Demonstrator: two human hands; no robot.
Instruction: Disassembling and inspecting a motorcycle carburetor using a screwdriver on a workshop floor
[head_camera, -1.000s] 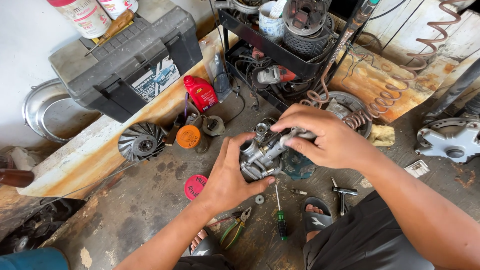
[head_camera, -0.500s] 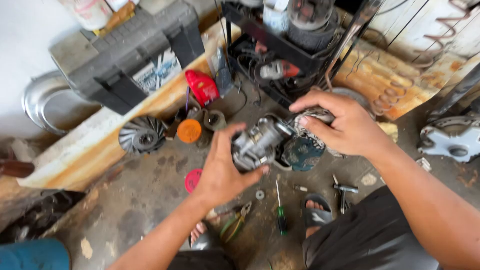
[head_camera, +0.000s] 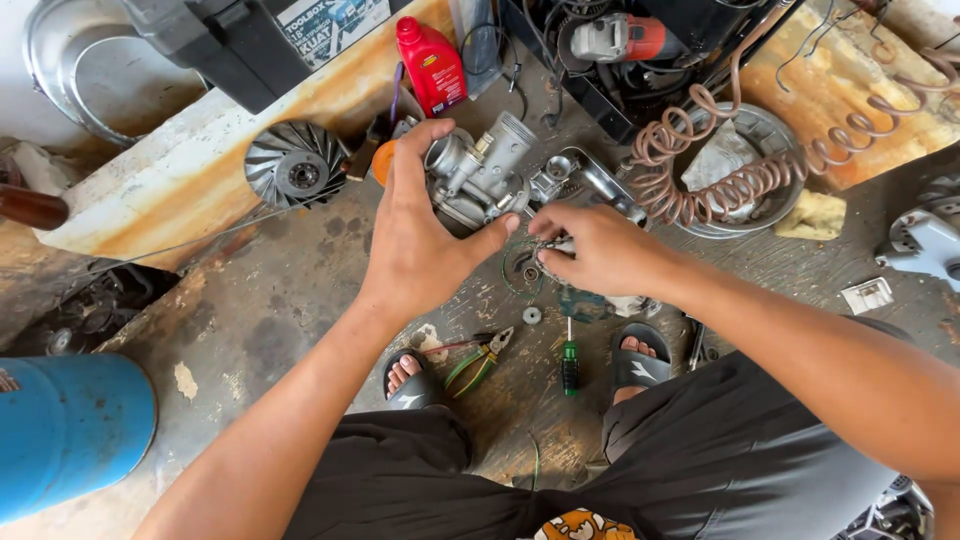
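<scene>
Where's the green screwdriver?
In the head view, the green screwdriver lies on the floor between the person's two sandalled feet, just right of the pliers and below the right hand.

Repair workshop: oily floor (head_camera: 250, 320), toolbox (head_camera: 240, 40), pliers (head_camera: 480, 358), coiled air hose (head_camera: 720, 170).

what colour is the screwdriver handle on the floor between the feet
Green, with a black end; the screwdriver shows best in the head view.
</scene>
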